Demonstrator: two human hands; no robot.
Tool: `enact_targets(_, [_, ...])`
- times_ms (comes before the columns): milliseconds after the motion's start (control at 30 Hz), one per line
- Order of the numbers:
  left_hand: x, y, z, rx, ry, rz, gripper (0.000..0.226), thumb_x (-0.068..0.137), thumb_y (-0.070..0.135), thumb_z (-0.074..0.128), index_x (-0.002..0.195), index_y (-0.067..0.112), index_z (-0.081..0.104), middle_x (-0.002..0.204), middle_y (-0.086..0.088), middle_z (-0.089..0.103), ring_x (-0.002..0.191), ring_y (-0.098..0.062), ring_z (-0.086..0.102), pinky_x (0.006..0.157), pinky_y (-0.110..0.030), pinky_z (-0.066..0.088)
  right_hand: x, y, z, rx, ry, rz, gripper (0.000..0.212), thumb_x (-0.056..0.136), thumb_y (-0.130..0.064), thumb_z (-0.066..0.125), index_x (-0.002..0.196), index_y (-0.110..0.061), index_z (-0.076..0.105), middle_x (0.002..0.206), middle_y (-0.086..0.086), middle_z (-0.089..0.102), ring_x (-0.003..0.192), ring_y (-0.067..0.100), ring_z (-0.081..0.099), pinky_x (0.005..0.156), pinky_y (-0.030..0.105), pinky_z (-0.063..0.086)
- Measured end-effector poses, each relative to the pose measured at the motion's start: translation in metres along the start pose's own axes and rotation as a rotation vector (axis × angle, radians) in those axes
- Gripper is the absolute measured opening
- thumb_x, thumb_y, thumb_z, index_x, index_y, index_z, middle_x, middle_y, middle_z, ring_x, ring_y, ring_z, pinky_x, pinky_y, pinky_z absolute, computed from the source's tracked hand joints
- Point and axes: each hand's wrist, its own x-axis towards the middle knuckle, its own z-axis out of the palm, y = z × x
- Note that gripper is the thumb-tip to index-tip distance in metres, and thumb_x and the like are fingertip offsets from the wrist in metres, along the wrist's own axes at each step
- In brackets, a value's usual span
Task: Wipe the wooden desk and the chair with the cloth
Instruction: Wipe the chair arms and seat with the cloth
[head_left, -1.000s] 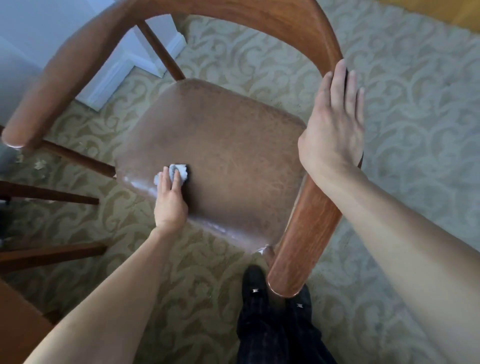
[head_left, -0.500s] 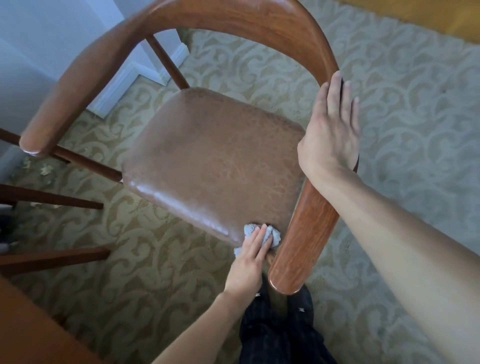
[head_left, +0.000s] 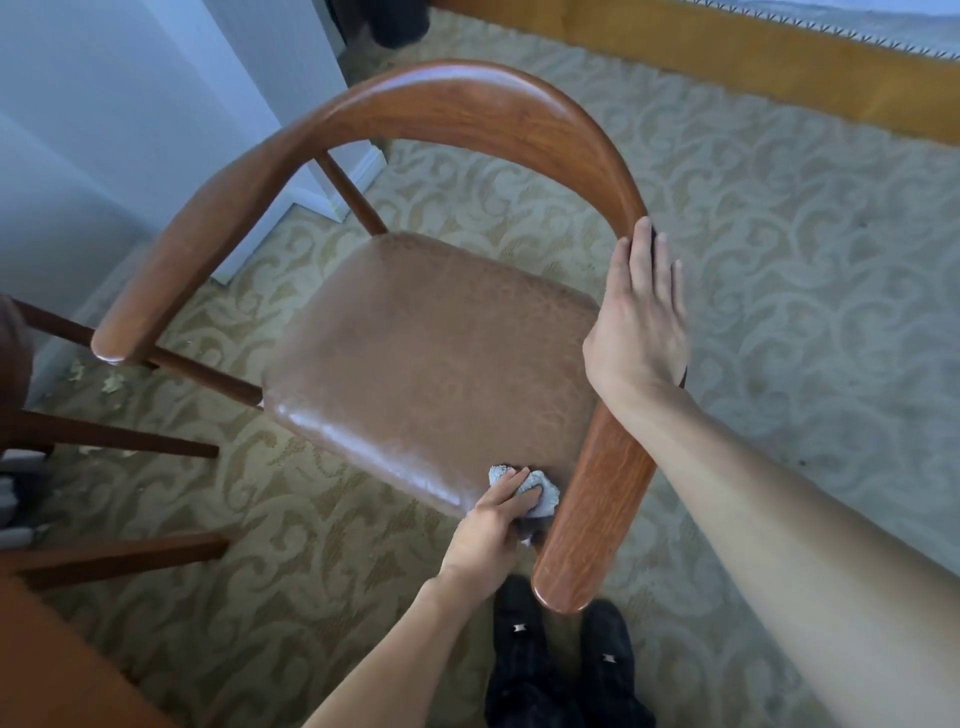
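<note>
A wooden chair with a curved armrest rail (head_left: 467, 104) and a brown leather seat (head_left: 431, 353) stands on the carpet in front of me. My left hand (head_left: 493, 525) presses a small bunched grey cloth (head_left: 540, 493) against the seat's near right corner, beside the right arm of the rail. My right hand (head_left: 639, 322) lies flat on the rail's right side, fingers straight and together, steadying the chair. A corner of the wooden desk (head_left: 47, 670) shows at the bottom left.
Dark wooden legs (head_left: 109, 441) of other furniture stick out at the left. A white wall corner with skirting (head_left: 291, 171) is behind the chair. A wooden bed frame (head_left: 779, 67) runs along the top right. My dark shoes (head_left: 566, 670) stand below the chair arm.
My left hand swept the cloth from the seat's front left edge across to its near right corner. The view has pulled back and tilted up a little. My right hand stayed on the rail.
</note>
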Motion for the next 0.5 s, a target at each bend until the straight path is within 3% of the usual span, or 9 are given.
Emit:
enact_targets(100, [0.015, 0.036, -0.035, -0.391, 0.186, -0.293, 0.065, 0.088, -0.017, 0.044, 0.129, 0.027, 0.068, 0.136, 0.005, 0.065, 0.115, -0.007, 0.064, 0.096, -0.019, 0.051, -0.003, 0.001, -0.013, 0.102, -0.073, 0.032, 0.074, 0.089, -0.002, 0.059, 0.156, -0.007, 0.028, 0.17, 0.006, 0.003, 0.156, 0.022, 0.004, 0.127, 0.038, 0.009])
enact_targets(167, [0.024, 0.061, -0.07, -0.709, 0.275, -0.496, 0.056, 0.091, -0.013, 0.047, 0.126, 0.024, 0.07, 0.128, -0.009, 0.072, 0.1, -0.014, 0.072, 0.085, -0.025, 0.056, -0.005, -0.001, -0.028, 0.194, -0.174, 0.071, 0.067, 0.093, -0.009, 0.057, 0.155, -0.01, 0.03, 0.169, 0.004, 0.006, 0.156, 0.021, 0.007, 0.126, 0.036, 0.011])
enact_targets(233, [0.032, 0.085, -0.113, -0.987, 0.351, -0.591, 0.047, 0.09, -0.005, 0.049, 0.125, 0.017, 0.072, 0.118, -0.015, 0.075, 0.098, -0.024, 0.073, 0.08, -0.037, 0.056, -0.006, -0.006, -0.052, 0.327, -0.262, 0.139, 0.061, 0.095, -0.013, 0.054, 0.153, -0.011, 0.035, 0.166, 0.006, 0.022, 0.153, 0.021, 0.02, 0.124, 0.035, 0.02])
enact_targets(333, [0.034, 0.137, -0.179, -1.25, 0.324, -0.556, 0.04, 0.094, 0.009, 0.046, 0.126, 0.014, 0.071, 0.115, -0.019, 0.075, 0.102, -0.033, 0.073, 0.079, -0.044, 0.055, -0.009, -0.023, -0.101, 0.562, -0.298, 0.253, 0.05, 0.098, -0.019, 0.05, 0.148, -0.017, 0.045, 0.15, 0.002, 0.051, 0.137, 0.021, 0.049, 0.112, 0.035, 0.039])
enact_targets(400, [0.029, 0.18, -0.219, -1.4, 0.267, -0.484, 0.03, 0.101, 0.019, 0.05, 0.117, 0.008, 0.072, 0.115, -0.017, 0.076, 0.101, -0.031, 0.073, 0.092, -0.044, 0.053, -0.012, -0.04, -0.137, 0.733, -0.338, 0.264, 0.046, 0.1, -0.026, 0.05, 0.146, -0.021, 0.049, 0.143, -0.002, 0.058, 0.128, 0.016, 0.056, 0.108, 0.036, 0.045])
enact_targets(500, [0.018, 0.243, -0.274, -1.459, 0.194, -0.333, 0.039, 0.099, 0.031, 0.057, 0.124, 0.003, 0.069, 0.124, -0.019, 0.072, 0.113, -0.03, 0.068, 0.11, -0.044, 0.045, -0.012, -0.068, -0.191, 0.931, -0.356, 0.243, 0.056, 0.091, -0.049, 0.051, 0.143, -0.027, 0.052, 0.135, -0.009, 0.063, 0.12, 0.008, 0.061, 0.105, 0.038, 0.048])
